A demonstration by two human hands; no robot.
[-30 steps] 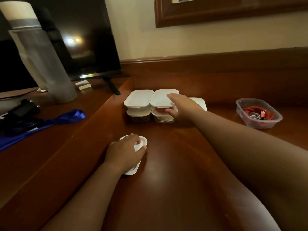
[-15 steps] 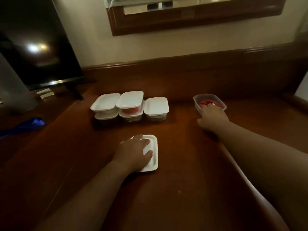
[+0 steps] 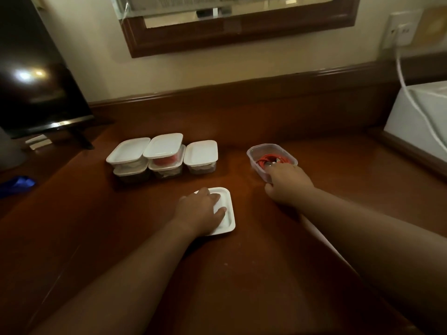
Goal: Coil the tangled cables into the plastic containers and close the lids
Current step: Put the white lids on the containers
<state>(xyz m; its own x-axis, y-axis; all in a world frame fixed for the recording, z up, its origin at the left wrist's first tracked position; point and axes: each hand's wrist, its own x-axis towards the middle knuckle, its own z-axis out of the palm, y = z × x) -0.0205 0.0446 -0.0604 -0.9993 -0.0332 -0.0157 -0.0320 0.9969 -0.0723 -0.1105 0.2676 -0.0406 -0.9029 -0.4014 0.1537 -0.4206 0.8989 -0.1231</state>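
An open clear plastic container [image 3: 257,151] with a coiled red cable [image 3: 270,160] inside stands on the brown desk, right of centre. My right hand [image 3: 287,183] grips its near wall, fingers over the rim and thumb on the outside. A loose white lid [image 3: 228,211] lies flat nearer to me. My left hand [image 3: 202,212] rests on that lid with its fingers spread over it. Further back on the left, several lidded containers [image 3: 164,153] stand in a group, two of them stacked; one shows red cable through its side.
A dark TV screen [image 3: 33,88] on a stand fills the left. A blue strap [image 3: 17,183] lies at the left edge. A framed mirror [image 3: 242,32] hangs on the wall. At the right stands a white appliance [image 3: 418,117] with a white cord [image 3: 411,93] plugged into a wall outlet.
My right hand left the stacked lidded containers, crossed to the right and took hold of the open container with the red cable. The camera view swung right. My left hand stayed on the lid.
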